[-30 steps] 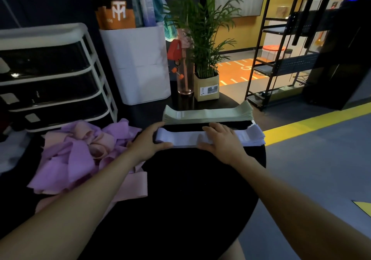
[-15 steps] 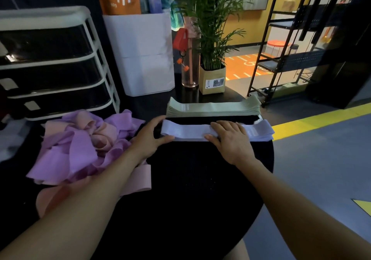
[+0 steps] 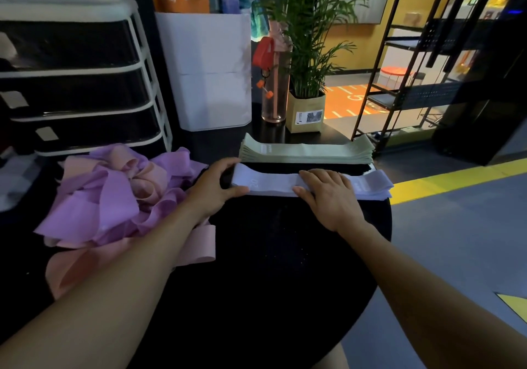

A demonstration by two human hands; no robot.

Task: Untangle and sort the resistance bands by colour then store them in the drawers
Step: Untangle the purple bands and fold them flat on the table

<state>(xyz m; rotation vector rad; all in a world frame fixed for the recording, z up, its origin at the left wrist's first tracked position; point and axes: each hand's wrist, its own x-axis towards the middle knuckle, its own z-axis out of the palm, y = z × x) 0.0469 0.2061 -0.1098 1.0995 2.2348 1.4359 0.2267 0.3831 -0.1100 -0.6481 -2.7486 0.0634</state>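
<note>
Both hands, left (image 3: 212, 189) gripping, right (image 3: 328, 194) flat, touch pale bands (image 3: 273, 184).

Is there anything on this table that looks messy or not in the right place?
Yes. The purple and pink bands at the table's left lie in a tangled heap, not yet sorted. The green stack and the pale lilac stack are flat and neat. The left hand grips the lilac stack's end; the right hand presses it flat.

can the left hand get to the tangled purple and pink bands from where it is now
Probably yes: the left hand grips the end of the pale blue stack, and the tangled pile lies right beside its wrist with nothing between.
</note>
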